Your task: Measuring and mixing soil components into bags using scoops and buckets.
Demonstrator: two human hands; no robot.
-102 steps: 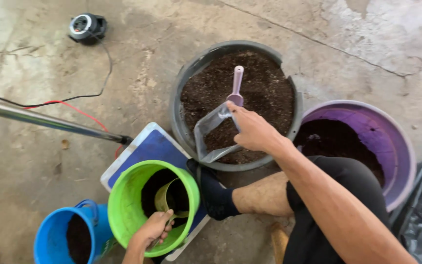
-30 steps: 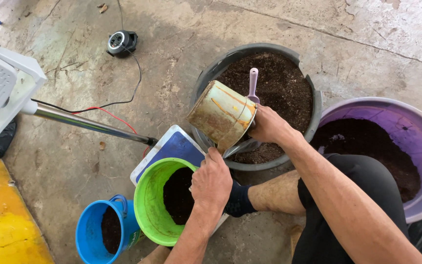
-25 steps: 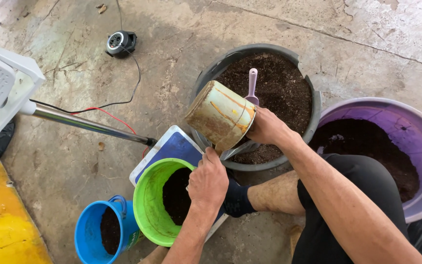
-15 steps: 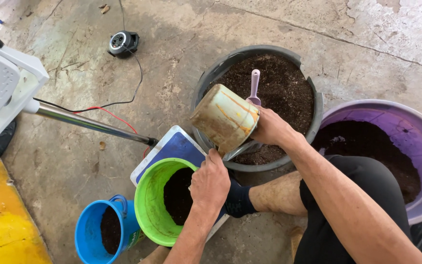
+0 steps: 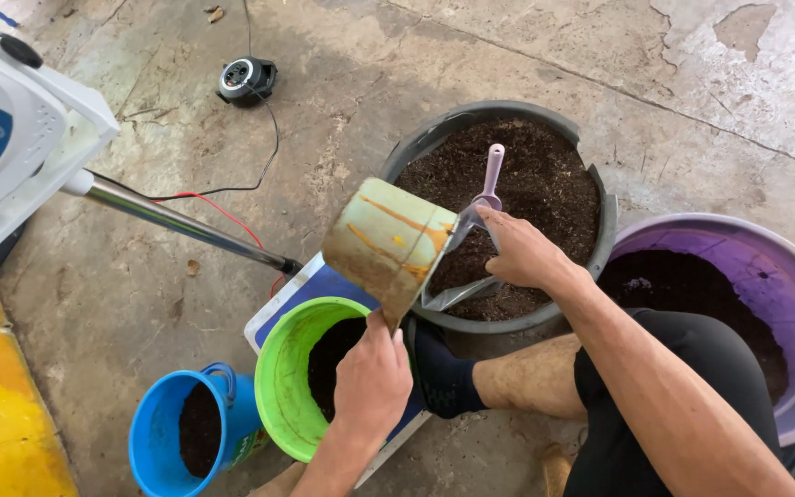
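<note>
My left hand [image 5: 374, 377] grips the lower edge of a tan cylindrical can [image 5: 386, 244] with orange streaks. The can is held tilted above a green bucket [image 5: 280, 387] that has dark soil in it. My right hand [image 5: 522, 253] holds a clear plastic bag [image 5: 453, 281] against the can's far end, over the near rim of a grey tub of soil [image 5: 591, 175]. A pink scoop [image 5: 491, 179] stands upright in that soil just behind my right hand. Whether the can holds soil is hidden.
The green bucket sits on a blue and white scale platform [image 5: 310, 281], whose metal pole [image 5: 177, 221] leads to a display head [image 5: 11, 138] at left. A blue bucket of soil [image 5: 163, 433], a purple tub of dark soil [image 5: 784, 304], a black round device [image 5: 246, 78] with cable, and my bent leg [image 5: 545, 377] surround it.
Earlier my left hand was down in the green bucket with the can. It has since raised the can to the bag and tipped it; my right hand stayed on the bag.
</note>
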